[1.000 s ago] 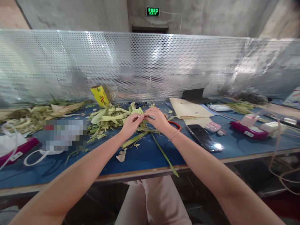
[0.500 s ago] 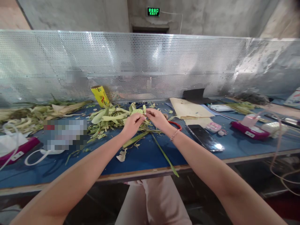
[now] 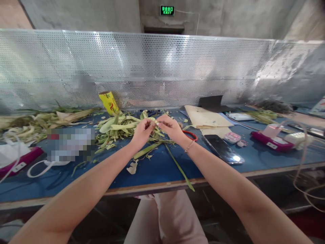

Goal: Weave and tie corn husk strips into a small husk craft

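My left hand (image 3: 142, 133) and my right hand (image 3: 169, 128) meet above the middle of the table, fingertips almost touching. Both pinch a pale green strip of husk (image 3: 153, 120), mostly hidden behind the fingers. Beneath and to the left lies a heap of pale green corn husks (image 3: 118, 127). A long green leaf strip (image 3: 179, 166) runs from below my hands over the table's front edge. Another green husk piece (image 3: 147, 150) and a curled dry scrap (image 3: 132, 167) rest nearer to me. Behind my right wrist is a red ring-shaped handle (image 3: 193, 135).
A yellow tube (image 3: 109, 102) leans at the perforated metal screen (image 3: 162, 67). On the right lie a phone (image 3: 223, 149), a pink case (image 3: 232, 137), brown paper (image 3: 204, 116) and a magenta power strip (image 3: 271, 141) with cables. More husks (image 3: 38, 125) are piled at left.
The pale strip that stood up between my fingers now sits lower, largely covered by them. Both hands stay close together at nearly the same place.
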A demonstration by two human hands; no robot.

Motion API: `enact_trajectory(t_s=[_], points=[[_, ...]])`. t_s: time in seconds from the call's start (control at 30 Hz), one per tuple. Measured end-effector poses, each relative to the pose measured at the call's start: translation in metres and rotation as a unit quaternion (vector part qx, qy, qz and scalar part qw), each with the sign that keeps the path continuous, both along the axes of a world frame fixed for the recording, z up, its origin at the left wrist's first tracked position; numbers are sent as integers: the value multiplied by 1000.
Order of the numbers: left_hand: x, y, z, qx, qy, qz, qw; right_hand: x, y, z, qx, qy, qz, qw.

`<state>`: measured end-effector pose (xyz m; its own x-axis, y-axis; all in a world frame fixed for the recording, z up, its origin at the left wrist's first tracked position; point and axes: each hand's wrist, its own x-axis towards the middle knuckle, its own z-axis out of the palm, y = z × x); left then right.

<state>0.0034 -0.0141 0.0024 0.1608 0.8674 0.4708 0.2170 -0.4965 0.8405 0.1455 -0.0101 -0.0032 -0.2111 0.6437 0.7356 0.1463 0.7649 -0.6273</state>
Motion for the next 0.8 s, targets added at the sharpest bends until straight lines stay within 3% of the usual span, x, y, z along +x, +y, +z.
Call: enact_trajectory(t_s=[0.17, 0.3, 0.57, 0.8], points=[[0, -1, 0, -5, 16, -4, 1000, 0, 0, -1, -28, -13, 32, 999], [-1, 1, -2, -8, 33, -20, 999, 0, 0, -1, -34, -69, 17, 997], [0, 10, -10, -43, -53, -63, 996, 2, 2, 0, -24, -97, -7, 995], [-1, 12, -10, -60, -86, -56, 993, 3, 6, -4, -54, -80, -8, 995]])
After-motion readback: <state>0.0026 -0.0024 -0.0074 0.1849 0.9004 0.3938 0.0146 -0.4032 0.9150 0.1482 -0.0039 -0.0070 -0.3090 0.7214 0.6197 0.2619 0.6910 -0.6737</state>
